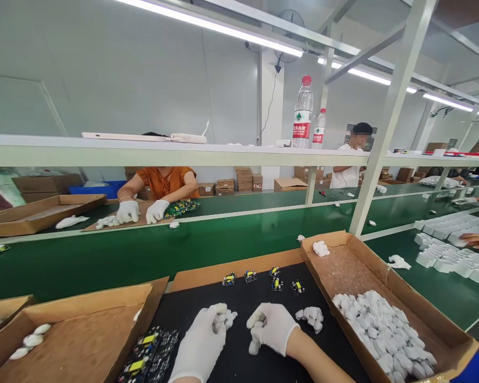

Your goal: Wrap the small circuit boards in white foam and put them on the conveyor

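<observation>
A: Head view; state each grip.
B: Left hand (203, 340): grip pinching a white clump (225, 320) over the black mat (239, 354); right hand (274, 325): grip curled around a grey-white lump (254, 346), likewise over the mat; circuit boards (229, 280) lie toward the mat's far edge.

The one view looks from the wearer's head, over the near side of the black surface (239, 293), facing forward and a little down. It stands close enough that the surface's near edge falls below the frame, while its far edge crosses under mid-picture, with the green band (239, 229), the shelf (223, 155) and the far wall (143, 69) well beyond.
</observation>
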Available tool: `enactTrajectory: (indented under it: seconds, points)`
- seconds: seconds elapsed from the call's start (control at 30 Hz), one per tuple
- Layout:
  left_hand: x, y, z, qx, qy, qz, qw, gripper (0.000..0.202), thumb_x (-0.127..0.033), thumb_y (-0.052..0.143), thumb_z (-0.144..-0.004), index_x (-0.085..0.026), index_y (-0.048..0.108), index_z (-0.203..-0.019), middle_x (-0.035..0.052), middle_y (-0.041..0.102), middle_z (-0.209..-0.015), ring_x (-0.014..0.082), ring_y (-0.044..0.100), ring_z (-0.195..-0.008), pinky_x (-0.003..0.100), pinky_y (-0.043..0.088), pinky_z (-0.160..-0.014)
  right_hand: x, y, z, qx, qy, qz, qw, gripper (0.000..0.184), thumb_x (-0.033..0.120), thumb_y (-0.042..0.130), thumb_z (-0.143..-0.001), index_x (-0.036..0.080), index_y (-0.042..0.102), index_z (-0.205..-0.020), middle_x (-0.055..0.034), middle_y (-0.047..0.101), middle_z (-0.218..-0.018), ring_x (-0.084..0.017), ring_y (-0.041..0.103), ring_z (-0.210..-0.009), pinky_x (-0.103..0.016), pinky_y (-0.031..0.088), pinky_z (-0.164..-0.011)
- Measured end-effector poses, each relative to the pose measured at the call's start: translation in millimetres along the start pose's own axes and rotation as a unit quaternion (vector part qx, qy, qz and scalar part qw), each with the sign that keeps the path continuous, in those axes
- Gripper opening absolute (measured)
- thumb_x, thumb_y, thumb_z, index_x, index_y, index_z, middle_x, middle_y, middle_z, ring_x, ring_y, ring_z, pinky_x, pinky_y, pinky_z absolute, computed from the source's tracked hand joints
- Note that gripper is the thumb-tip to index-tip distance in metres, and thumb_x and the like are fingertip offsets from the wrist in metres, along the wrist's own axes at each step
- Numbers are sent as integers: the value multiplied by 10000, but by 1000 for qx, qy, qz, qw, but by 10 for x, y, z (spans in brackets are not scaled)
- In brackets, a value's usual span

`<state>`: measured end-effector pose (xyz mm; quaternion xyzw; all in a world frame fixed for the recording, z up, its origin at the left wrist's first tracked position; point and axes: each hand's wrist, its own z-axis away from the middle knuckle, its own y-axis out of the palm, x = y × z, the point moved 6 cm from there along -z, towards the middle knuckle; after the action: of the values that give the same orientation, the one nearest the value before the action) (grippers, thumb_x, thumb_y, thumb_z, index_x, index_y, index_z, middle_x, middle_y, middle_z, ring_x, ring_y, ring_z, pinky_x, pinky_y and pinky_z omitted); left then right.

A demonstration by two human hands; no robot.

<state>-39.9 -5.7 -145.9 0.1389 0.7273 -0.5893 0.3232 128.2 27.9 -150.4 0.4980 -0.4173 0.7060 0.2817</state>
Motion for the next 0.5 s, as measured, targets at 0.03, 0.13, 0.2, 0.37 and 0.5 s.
enactTrajectory:
  seconds: [0.03, 0.13, 0.2, 0.37, 0.5]
  points:
    - [2, 0, 0, -6, -6, 36, 999, 302, -161, 486, -741, -208, 619, -1008, 45, 623, -907, 183, 611, -818, 291, 457, -809, -1, 32, 7, 7, 10, -7, 1000, 282, -23, 412, -585, 177, 527, -748, 100, 466, -451, -112, 631, -469, -148, 380, -424]
    - [7, 0, 8, -20, -33, 135, 990, 308, -208, 502, -696, -185, 637, -972, 40, 653, -861, 193, 619, -793, 308, 474, -809, 27, 16, 19, -13, 5, -11, 1000, 288, -16, 422, -612, 187, 509, -798, 91, 501, -492, -112, 635, -510, -157, 386, -451]
    - [21, -9, 20, -35, -46, 152, 987, 279, -247, 510, -684, -191, 649, -919, 41, 668, -881, 205, 625, -810, 330, 473, -830, 100, -90, 36, -73, -50, 49, 995, 285, -11, 451, -621, 187, 527, -812, 59, 542, -588, -108, 621, -556, -176, 407, -501]
    - [79, 15, 26, -34, -52, 200, 978, 278, -337, 532, -682, -202, 666, -885, 49, 681, -941, 225, 633, -857, 372, 459, -873, 246, -157, 127, -128, -166, 268, 940, 256, 19, 498, -617, 194, 639, -738, -11, 611, -757, -142, 580, -713, -259, 430, -704]
    - [104, 62, 2, -18, -77, 345, 935, 337, -347, 591, -623, -153, 673, -886, 58, 684, -827, 209, 634, -781, 328, 501, -754, 169, -154, 105, -94, -96, 144, 980, 224, 56, 513, -586, 193, 676, -656, -3, 624, -662, -126, 545, -618, -252, 415, -641]
